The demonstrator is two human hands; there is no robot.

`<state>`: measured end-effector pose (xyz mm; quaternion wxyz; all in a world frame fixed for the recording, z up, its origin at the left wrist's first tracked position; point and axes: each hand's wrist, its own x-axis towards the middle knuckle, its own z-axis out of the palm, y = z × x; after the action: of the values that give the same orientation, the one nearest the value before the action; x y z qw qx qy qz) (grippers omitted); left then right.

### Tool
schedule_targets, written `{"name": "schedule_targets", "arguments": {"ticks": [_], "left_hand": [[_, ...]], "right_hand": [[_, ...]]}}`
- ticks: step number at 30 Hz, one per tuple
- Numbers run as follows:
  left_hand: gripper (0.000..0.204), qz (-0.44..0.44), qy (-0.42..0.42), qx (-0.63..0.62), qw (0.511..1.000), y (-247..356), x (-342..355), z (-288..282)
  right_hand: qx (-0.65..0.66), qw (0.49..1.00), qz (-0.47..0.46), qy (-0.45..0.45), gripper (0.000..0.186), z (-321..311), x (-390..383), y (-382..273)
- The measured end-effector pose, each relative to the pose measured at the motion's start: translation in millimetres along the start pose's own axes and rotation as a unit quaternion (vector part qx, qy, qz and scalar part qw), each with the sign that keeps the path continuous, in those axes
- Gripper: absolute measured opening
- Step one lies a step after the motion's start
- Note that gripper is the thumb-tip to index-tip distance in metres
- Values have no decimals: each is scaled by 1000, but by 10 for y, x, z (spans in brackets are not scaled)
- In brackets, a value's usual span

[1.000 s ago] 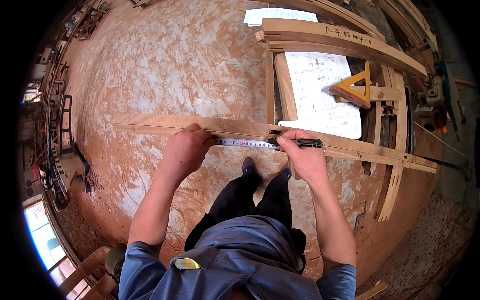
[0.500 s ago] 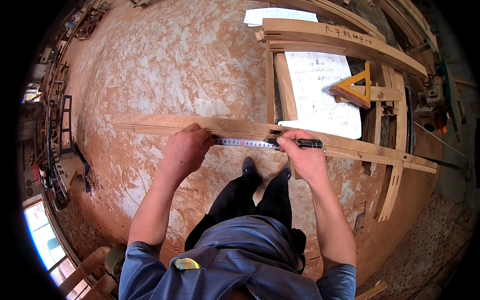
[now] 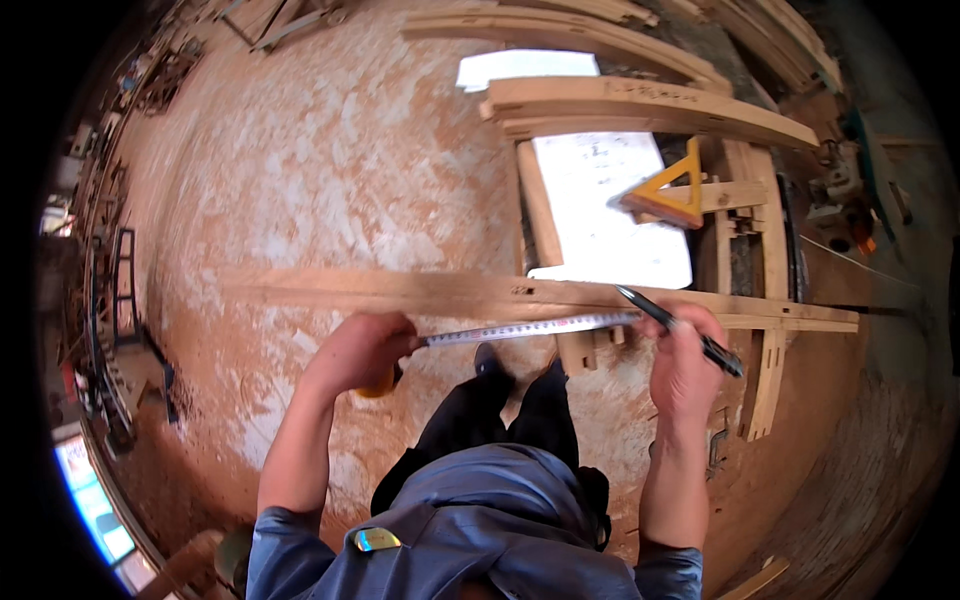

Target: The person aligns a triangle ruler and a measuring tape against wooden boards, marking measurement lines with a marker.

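Observation:
My left hand [image 3: 365,350] is closed around a tape measure, whose yellow case [image 3: 378,385] shows partly under the palm. Its white blade [image 3: 530,328] stretches across to my right hand [image 3: 690,365], where the end meets the closed fingers. That hand also grips a dark pen [image 3: 645,308], slanting with one end up to the left. Just beyond both hands lies a long wooden beam [image 3: 430,290] with a small slot cut in it. The blade hangs on my side of the beam, apart from it.
A yellow-edged triangle square [image 3: 690,165] rests over written paper sheets [image 3: 600,235] and wooden pieces. Slotted timbers [image 3: 640,100] lie behind, and crossing pieces [image 3: 762,390] reach under the beam at right. Machinery [image 3: 840,200] stands at far right. Frames and tools line the left.
The blade has come off the beam toward me, with more length between my hands. My right hand has moved right and nearer, the pen now tilted. My left hand has drawn back, exposing the yellow case.

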<state>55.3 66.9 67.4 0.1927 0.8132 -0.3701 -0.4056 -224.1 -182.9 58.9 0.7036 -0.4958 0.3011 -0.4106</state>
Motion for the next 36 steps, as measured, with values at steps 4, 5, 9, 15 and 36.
{"name": "schedule_targets", "arguments": {"ticks": [4, 5, 9, 15, 36], "left_hand": [[21, -35, -20, -197, 980, 178, 100, -31], [22, -45, -18, -216, 975, 246, 159, -45], [29, 30, 5, -148, 989, 597, 572, -35], [46, 65, 142, -129, 979, 1205, 1665, 233], [25, 359, 160, 349, 850, 2500, 2656, 1336]], "right_hand": [[15, 997, -60, 54, 15, -594, -172, -226], [2, 996, -70, 63, 17, -719, -219, -222], [-55, 985, 15, 165, 17, -1133, -548, -172], [-67, 963, 100, 240, 16, -1496, -972, -21], [-95, 947, 202, 232, 22, -2623, -987, 9]]}}
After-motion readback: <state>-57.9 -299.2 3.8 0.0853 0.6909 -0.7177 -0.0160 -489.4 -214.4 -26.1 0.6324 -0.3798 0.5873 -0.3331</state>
